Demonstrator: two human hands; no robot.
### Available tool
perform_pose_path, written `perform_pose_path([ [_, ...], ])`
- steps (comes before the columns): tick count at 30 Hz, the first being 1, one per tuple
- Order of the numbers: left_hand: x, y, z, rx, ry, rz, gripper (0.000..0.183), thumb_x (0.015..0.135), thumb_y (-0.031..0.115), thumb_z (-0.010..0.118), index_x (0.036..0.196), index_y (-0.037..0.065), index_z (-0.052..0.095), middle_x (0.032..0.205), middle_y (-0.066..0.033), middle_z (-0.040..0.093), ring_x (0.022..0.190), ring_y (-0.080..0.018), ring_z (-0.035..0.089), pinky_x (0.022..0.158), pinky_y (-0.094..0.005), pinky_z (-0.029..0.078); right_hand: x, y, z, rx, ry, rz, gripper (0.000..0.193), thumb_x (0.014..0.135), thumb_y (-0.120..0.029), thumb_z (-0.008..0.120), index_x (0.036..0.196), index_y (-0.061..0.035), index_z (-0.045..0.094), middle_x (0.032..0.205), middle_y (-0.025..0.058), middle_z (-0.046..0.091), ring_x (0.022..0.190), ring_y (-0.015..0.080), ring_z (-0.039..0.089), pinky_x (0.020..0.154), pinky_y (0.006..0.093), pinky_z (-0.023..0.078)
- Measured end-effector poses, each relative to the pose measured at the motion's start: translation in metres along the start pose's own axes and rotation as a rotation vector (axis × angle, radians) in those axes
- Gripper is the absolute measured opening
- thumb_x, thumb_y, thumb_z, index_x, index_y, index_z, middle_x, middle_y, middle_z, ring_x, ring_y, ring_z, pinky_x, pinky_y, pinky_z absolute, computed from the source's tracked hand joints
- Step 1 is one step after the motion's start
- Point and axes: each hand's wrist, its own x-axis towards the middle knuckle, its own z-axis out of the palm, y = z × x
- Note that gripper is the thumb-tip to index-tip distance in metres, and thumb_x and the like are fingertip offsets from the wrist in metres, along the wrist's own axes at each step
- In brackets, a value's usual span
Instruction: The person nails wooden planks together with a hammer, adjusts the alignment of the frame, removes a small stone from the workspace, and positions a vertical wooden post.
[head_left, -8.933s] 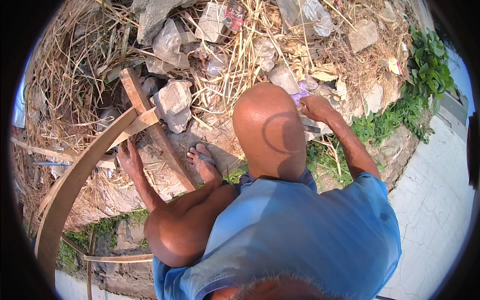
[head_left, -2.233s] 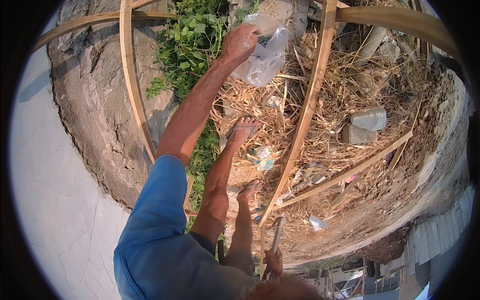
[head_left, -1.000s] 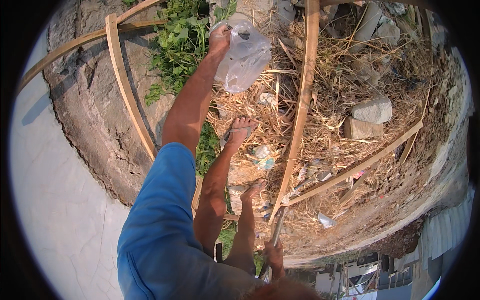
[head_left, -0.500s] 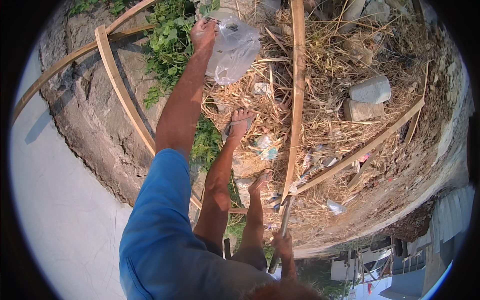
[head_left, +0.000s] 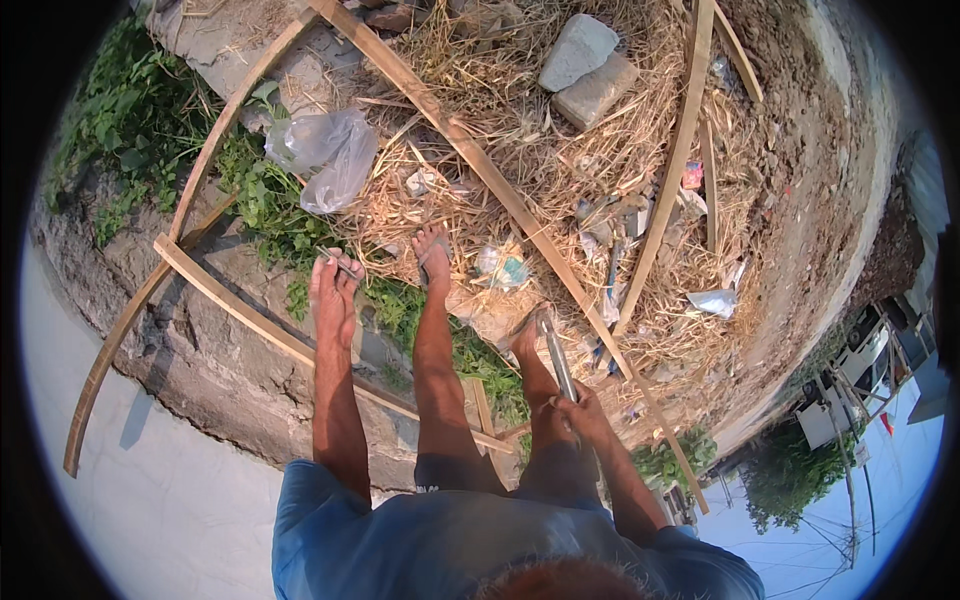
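Note:
My left hand (head_left: 334, 292) is raised over the green plants, its fingers pinched around a thin, dark, nail-like piece (head_left: 345, 264). Beyond it a clear plastic bag (head_left: 340, 165) lies on the straw beside the plants, apart from the hand. My right hand (head_left: 580, 415) is wrapped around a long metal tool with a shiny shaft (head_left: 555, 355), which points away from me past my right foot. The kind of tool cannot be made out.
A long wooden strip (head_left: 470, 150) slants across in front of me; another wooden strip (head_left: 672, 170) stands to its right. A third wooden strip (head_left: 240, 322) passes by my left arm. Straw, litter and concrete blocks (head_left: 580, 55) cover the ground ahead.
My left hand has drawn back from the plastic bag toward my body, now with a thin piece in its fingers. My right hand has lifted the metal tool forward. My view has turned.

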Motion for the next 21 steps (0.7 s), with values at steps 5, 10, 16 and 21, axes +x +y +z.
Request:
perform_pose_path([
  [5,-0.188,-0.118,0.099,0.069,-0.27,-0.309,0.016,0.103,0.02,0.051,0.11,0.006,0.055,0.09,-0.0052,0.058,0.085,-0.0187,0.061,0.078,-0.0344,0.053,-0.018,0.097,-0.145,-0.342,0.054,-0.309,0.037,0.092,-0.033,0.067,0.113,-0.0023,0.062,0.082,0.0099,0.066,0.076,0.0263,0.066,0.07,0.0416,0.051],
  [10,-0.37,-0.224,0.189,0.239,-0.524,-0.324,0.016,0.102,0.019,0.048,0.106,0.006,0.055,0.089,-0.0053,0.057,0.079,-0.0168,0.057,0.074,-0.0325,0.049,-0.058,0.231,-0.306,-0.48,0.246,-0.226,0.033,0.09,-0.033,0.067,0.1,-0.0022,0.061,0.082,0.0195,0.067,0.082,0.0383,0.067,0.077,0.0473,0.051],
  [16,-0.6,-0.344,0.285,0.607,-0.644,-0.174,0.02,0.1,0.024,0.053,0.106,0.005,0.056,0.086,-0.0055,0.055,0.074,-0.0163,0.052,0.068,-0.0313,0.044,-0.128,0.455,-0.512,0.442,0.153,-0.087,0.019,0.09,-0.016,0.072,0.1,-0.0068,0.059,0.065,-0.0002,0.051,0.045,0.0095,0.049,0.04,0.0261,0.038],
  [21,-0.753,-0.443,0.391,0.818,-0.754,-0.084,0.038,0.103,0.042,0.056,0.103,0.004,0.06,0.08,-0.0032,0.057,0.07,-0.0124,0.052,0.064,-0.025,0.043,-0.168,0.658,-0.63,0.661,0.297,-0.052,0.019,0.09,-0.015,0.069,0.101,-0.0061,0.057,0.062,0.0007,0.049,0.043,0.0117,0.05,0.035,0.0294,0.043],
])
